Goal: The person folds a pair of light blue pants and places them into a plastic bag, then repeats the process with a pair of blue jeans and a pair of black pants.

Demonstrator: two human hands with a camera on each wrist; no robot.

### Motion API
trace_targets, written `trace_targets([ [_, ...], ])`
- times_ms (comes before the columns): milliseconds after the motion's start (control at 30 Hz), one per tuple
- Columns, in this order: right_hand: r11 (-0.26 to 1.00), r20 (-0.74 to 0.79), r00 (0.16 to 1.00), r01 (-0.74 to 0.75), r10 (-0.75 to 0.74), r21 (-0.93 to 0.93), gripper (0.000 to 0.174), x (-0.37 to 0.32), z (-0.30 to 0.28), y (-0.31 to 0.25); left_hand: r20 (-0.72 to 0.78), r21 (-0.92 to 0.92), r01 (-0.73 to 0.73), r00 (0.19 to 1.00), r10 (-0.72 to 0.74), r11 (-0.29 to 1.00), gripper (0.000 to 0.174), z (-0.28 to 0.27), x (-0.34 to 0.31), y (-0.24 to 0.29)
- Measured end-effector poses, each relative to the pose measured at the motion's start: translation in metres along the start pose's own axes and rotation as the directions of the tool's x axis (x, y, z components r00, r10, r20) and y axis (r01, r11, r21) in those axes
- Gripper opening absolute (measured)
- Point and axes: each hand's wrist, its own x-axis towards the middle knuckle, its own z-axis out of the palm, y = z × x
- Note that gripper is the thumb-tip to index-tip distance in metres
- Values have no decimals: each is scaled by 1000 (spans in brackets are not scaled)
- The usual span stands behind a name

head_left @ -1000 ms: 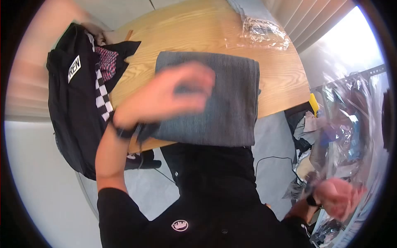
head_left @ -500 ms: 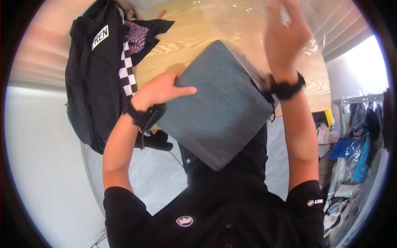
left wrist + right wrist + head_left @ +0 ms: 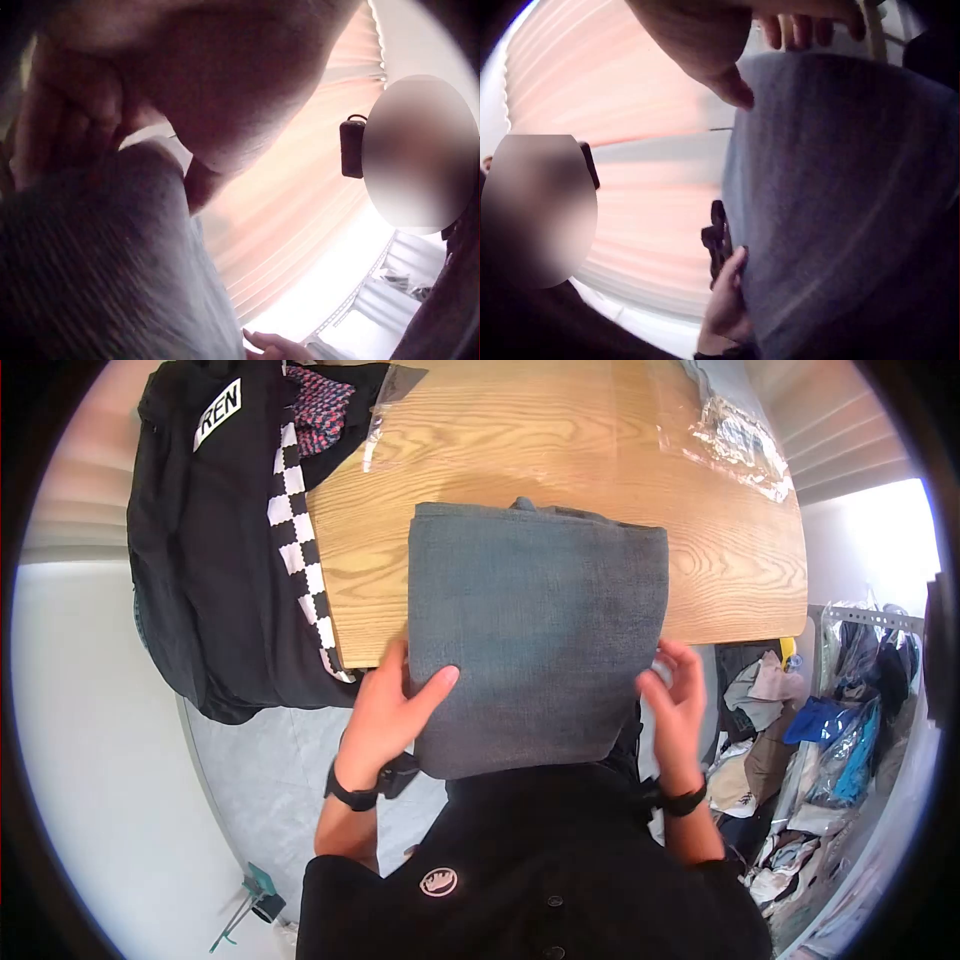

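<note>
Folded grey-blue jeans (image 3: 535, 630) form a thick square slab at the table's front edge, the near part overhanging toward the person's body. My left hand (image 3: 385, 718) grips the left side, thumb on the upper face and fingers tucked beneath. At the right edge is my right hand (image 3: 680, 710), its fingers loosely bent and the thumb tip at the cloth. In the right wrist view, the thumb of that hand overlaps the rim of the jeans (image 3: 832, 187). The left wrist view has the denim (image 3: 112, 262) close under the left hand.
A black garment (image 3: 205, 550) with a checkered strip lies along the left side of the wooden table (image 3: 560, 430). Clear plastic packaging (image 3: 740, 445) lies at the back right. Right of the table, bagged clothes (image 3: 850, 750) fill a rack.
The jeans first lay on the table, then were turned diagonally, and now sit square nearer the body. My right hand came from the lower right, rose over the plastic, then dropped to the right edge.
</note>
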Motion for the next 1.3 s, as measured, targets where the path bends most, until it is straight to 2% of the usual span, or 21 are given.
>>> trace_targets([
  [33, 1000, -44, 999, 15, -15, 19, 55, -13, 10, 9, -8, -90, -8, 1000, 7, 996, 56, 7, -2, -2],
  [100, 977, -16, 994, -105, 110, 188, 56, -14, 22, 20, -15, -261, -21, 1000, 18, 965, 57, 26, -6, -11],
  [133, 972, 30, 989, -150, 147, 180, 56, -9, 20, 22, 45, -378, 16, 999, 1, 926, 62, 31, -8, -11],
  [200, 953, 107, 965, -253, 237, 167, 57, 2, 11, 27, 97, -330, -40, 992, 76, 943, 63, 35, -5, -7],
  [233, 931, 293, 910, -342, 294, 129, 59, 10, -4, 21, 124, -314, -64, 986, 108, 947, 63, 38, -5, -5],
  [300, 857, 346, 852, -476, 394, 198, 58, 14, -19, 17, 232, -407, 32, 970, 69, 913, 67, 39, 0, -10],
  [400, 773, 467, 758, -597, 454, 217, 59, 18, -30, 13, 347, -587, 198, 938, 23, 785, 72, 40, 5, -19],
  [467, 742, 470, 756, -614, 455, 270, 57, 13, -27, 18, 409, -655, 266, 912, 36, 707, 79, 41, 10, -26],
  [500, 727, 469, 756, -620, 456, 294, 57, 8, -27, 19, 424, -633, 268, 905, 36, 726, 82, 39, 10, -24],
  [600, 786, 542, 783, -527, 304, 322, 61, -1, -35, 11, 449, -601, 254, 892, 57, 758, 93, 29, 6, -4],
  [700, 799, 622, 753, -502, 216, 331, 68, -9, -45, 8, 515, -601, 256, 848, 121, 757, 92, 7, -2, -2],
  [733, 801, 679, 692, -540, 246, 260, 66, -11, -50, -2, 585, -548, 292, 803, 110, 784, 86, -2, -2, 2],
  [833, 944, 736, 676, -217, -40, 250, 80, -14, -63, 1, 588, -515, 188, 787, 186, 836, 78, -17, -13, 20],
  [867, 944, 748, 662, -216, -45, 248, 80, -15, -65, 1, 613, -399, -132, 697, 371, 908, 72, -19, -9, 2],
  [900, 941, 756, 653, -229, -42, 250, 80, -16, -65, 0, 612, -304, -458, 578, 540, 835, 66, -18, -4, -5],
  [967, 926, 765, 643, -281, -12, 251, 80, -18, -62, 0, 507, -336, -503, 616, 603, 796, 65, 1, 1, 1],
  [1000, 918, 767, 641, -306, 4, 251, 80, -16, -48, -17, 446, -374, -462, 671, 593, 804, 65, 13, 5, 25],
  [1100, 886, 775, 630, -386, 51, 255, 81, -17, -44, -12, 290, -416, -408, 788, 544, 813, 65, 50, 26, 55],
  [1300, 839, 795, 599, -477, 92, 263, 82, -14, -33, -8, 197, -341, -505, 786, 586, 793, 65, 69, 36, 69],
])
